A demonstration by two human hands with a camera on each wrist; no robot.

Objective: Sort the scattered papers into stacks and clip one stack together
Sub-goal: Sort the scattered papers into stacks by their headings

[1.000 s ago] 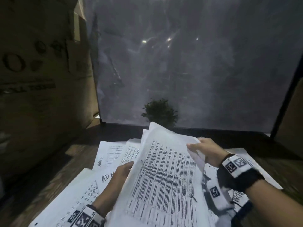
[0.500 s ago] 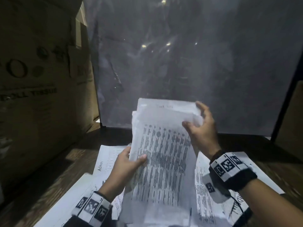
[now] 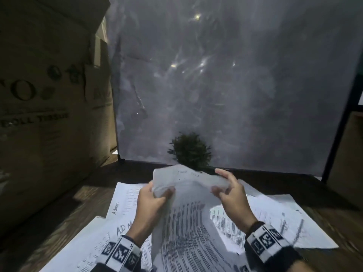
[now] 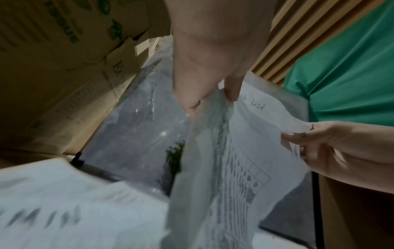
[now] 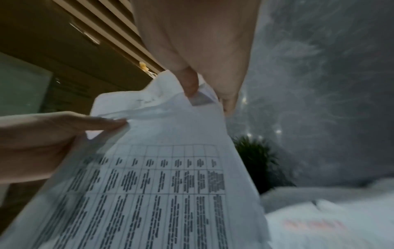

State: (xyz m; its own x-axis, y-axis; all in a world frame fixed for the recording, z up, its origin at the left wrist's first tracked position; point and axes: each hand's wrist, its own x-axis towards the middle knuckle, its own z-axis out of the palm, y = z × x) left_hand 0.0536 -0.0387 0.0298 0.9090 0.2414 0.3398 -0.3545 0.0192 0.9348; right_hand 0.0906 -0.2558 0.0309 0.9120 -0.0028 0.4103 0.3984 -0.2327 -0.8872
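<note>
A sheaf of printed sheets (image 3: 186,228) with dense tables hangs between both hands above the desk. My left hand (image 3: 152,201) pinches its top left corner, thumb in front. My right hand (image 3: 228,190) pinches the top right corner. In the left wrist view the left hand (image 4: 211,99) holds the sheaf (image 4: 234,168) and the right hand (image 4: 315,144) grips its far edge. The right wrist view shows the right hand (image 5: 204,94) on the table-printed page (image 5: 162,185), the left hand (image 5: 70,133) opposite. More papers (image 3: 125,201) lie scattered underneath. No clip is visible.
A large cardboard box (image 3: 49,107) stands at the left. A grey frosted panel (image 3: 225,85) closes the back, with a small green plant (image 3: 190,152) before it. The dark wooden desk (image 3: 59,222) shows at left and right of the papers.
The sheaf was lifted upright, then lowered toward the desk. My left hand moved from its side edge up to the top left corner; the right stays at the top right.
</note>
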